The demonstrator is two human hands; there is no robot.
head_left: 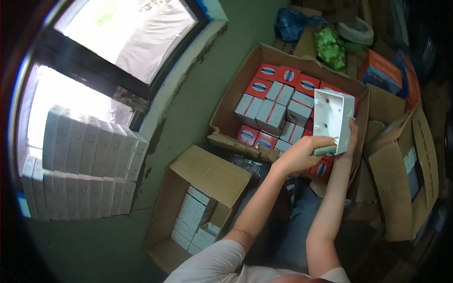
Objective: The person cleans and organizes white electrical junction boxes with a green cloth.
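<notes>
A white rectangular plastic electrical back box is held tilted above the large carton, its hollow side facing me. My right hand is wrapped round the box's right side and lower end. My left hand is closed at the lower end, with a finger at the box's rim. Beneath that finger is a flat green piece, perhaps cloth or a pad, pinched in the left hand. Below both hands, the large open carton holds red-and-white packets and grey packets with red stripes.
Stacked white boxes stand on the sill by the window. A smaller carton at lower left holds more white boxes. Another open carton stands at right. Green and blue plastic bags lie behind.
</notes>
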